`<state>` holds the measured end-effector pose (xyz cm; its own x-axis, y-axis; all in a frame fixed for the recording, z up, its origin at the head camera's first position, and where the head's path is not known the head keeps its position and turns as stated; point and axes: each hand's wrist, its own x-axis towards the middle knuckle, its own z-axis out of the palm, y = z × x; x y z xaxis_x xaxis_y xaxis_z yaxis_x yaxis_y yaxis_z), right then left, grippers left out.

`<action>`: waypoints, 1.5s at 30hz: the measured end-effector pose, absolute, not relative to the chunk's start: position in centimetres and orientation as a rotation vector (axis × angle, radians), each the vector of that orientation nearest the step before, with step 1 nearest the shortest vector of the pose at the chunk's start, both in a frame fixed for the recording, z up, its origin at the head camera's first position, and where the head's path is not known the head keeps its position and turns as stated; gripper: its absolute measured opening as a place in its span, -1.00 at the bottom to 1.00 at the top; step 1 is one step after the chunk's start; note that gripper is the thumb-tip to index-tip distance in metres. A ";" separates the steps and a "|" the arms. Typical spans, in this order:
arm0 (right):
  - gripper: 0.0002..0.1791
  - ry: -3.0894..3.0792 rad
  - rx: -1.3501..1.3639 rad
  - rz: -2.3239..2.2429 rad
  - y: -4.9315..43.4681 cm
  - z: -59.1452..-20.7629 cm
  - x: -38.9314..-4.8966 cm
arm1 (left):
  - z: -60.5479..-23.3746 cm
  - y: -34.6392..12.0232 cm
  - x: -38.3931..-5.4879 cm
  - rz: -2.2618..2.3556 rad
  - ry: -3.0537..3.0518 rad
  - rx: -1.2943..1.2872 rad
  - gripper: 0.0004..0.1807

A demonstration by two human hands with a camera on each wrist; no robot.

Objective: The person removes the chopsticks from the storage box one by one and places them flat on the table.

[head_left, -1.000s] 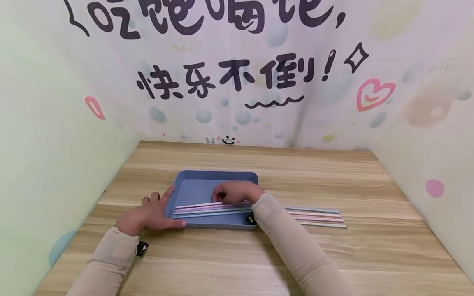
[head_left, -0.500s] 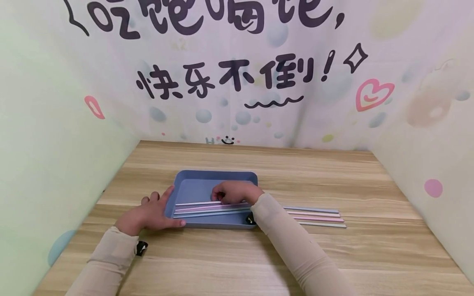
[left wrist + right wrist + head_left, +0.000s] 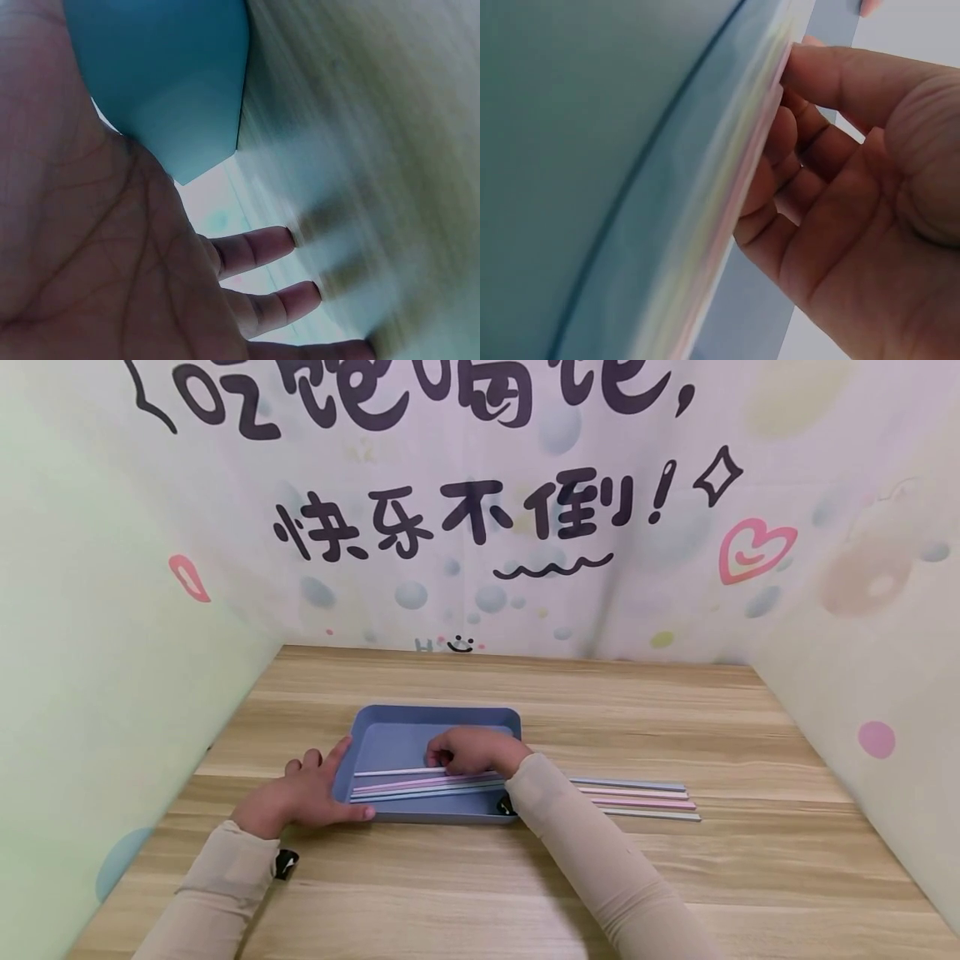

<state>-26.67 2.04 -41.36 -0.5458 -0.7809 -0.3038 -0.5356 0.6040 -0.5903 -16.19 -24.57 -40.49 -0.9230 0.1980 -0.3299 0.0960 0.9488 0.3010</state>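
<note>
A blue rectangular tray (image 3: 397, 743) stands on the table, with thin pink and blue sticks (image 3: 408, 788) lying across its near half. Just behind them, slightly apart, runs a white stick (image 3: 393, 772). My right hand (image 3: 480, 750) is over the tray, thumb and curled fingers pinching the white stick; in the right wrist view the thumb (image 3: 840, 71) meets the edge of the bundle. Against the tray's near left corner rests my left hand (image 3: 303, 793), fingers spread and thumb on the front rim. The left wrist view has its palm against the tray wall (image 3: 165, 82).
Right of the tray, beyond its rim, protrude the squared ends of several pale sticks (image 3: 637, 797). My right sleeve (image 3: 600, 852) hides their middle part. A wood-grain table (image 3: 420, 893) lies beneath, with printed cloth walls (image 3: 660, 602) around it on three sides.
The white stick has shifted a little away from the pink and blue ones, so a gap shows between them. Both hands have stayed almost in place.
</note>
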 end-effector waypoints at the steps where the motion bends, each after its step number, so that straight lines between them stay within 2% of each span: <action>1: -0.70 2.285 -1.046 -0.588 2.0 -41.3 -26.6 | -40.5 -24.6 -16.2 0.400 2.740 0.213 0.43; 11: -0.75 2.281 -1.107 -0.542 2.6 -40.6 -27.0 | -40.8 -24.6 -16.1 0.411 2.742 0.209 0.44; 29: -0.72 2.234 -1.207 -0.672 4.1 -37.8 -27.1 | -40.5 -24.8 -16.0 0.407 2.743 0.194 0.44; 45: -0.69 2.248 -1.188 -0.714 8.0 -36.5 -27.1 | -40.8 -25.0 -16.0 0.405 2.752 0.222 0.43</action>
<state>-27.08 7.98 -36.48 -0.4975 -0.8486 -0.1801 -0.5891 0.4829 -0.6479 -16.03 -24.95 -40.77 -0.9268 0.2021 -0.3165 0.1023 0.9468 0.3050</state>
